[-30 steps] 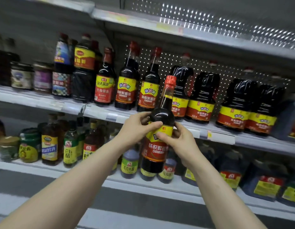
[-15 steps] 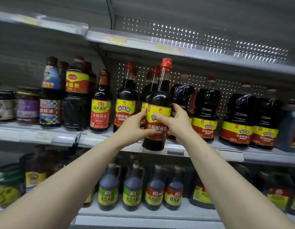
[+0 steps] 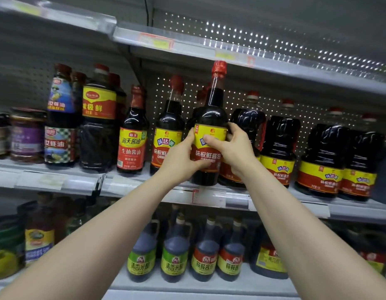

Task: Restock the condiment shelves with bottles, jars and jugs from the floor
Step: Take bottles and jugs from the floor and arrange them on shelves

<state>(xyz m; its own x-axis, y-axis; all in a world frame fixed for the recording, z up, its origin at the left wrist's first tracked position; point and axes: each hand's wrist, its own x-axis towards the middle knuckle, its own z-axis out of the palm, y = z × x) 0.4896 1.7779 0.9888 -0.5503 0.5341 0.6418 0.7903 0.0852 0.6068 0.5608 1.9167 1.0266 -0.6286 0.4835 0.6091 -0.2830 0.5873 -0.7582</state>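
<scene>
A tall dark soy sauce bottle point(image 3: 210, 118) with a red cap and a yellow-and-red label stands upright at the front edge of the middle shelf point(image 3: 209, 194). Both hands hold it by the label. My left hand point(image 3: 181, 156) wraps its left side. My right hand point(image 3: 231, 148) grips its right side, thumb across the label front. A matching bottle point(image 3: 169, 126) stands just to its left, and a third one is partly hidden behind it.
Large dark jugs point(image 3: 278, 148) with handles fill the middle shelf to the right. Smaller sauce bottles point(image 3: 132, 135) and jars point(image 3: 26, 135) stand to the left. The upper shelf edge point(image 3: 187, 48) hangs just above the red cap. Vinegar and sauce bottles point(image 3: 176, 256) line the lower shelf.
Both hands lifted the bottle from below shelf level up to the middle shelf and pushed it further in, so that it now stands on the shelf's front edge.
</scene>
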